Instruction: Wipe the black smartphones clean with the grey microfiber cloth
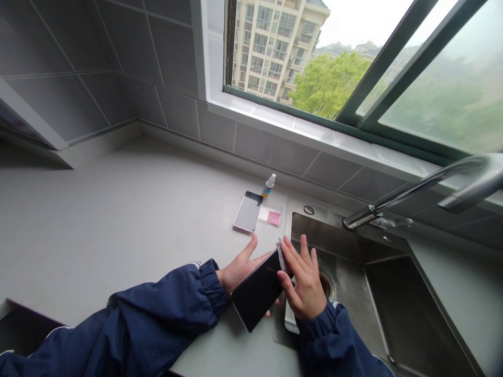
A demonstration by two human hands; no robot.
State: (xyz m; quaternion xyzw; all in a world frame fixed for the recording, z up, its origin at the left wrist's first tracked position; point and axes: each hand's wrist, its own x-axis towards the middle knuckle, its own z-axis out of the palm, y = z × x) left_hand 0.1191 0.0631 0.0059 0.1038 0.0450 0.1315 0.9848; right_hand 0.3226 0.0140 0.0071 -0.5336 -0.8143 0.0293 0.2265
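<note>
My left hand (239,271) holds a smartphone (257,294) from beneath, thumb raised off its side and a few fingertips showing past the lower edge. The black screen faces up and the phone lies tilted above the counter's edge by the sink. On the phone's far end my right hand (307,289) presses a small grey cloth (284,256), with some fingers spread beyond it. Farther back, a second phone (248,211) lies face up on the counter. Beside it are a clear case with a pink piece (274,218) and a small spray bottle (269,187) with a white top.
To the right is a steel sink (353,293) with a drain and a chrome faucet (393,201) reaching over it. A white-rimmed thing (290,320) shows partly under my right wrist. The pale counter (137,209) runs left along a tiled wall below a window (338,73).
</note>
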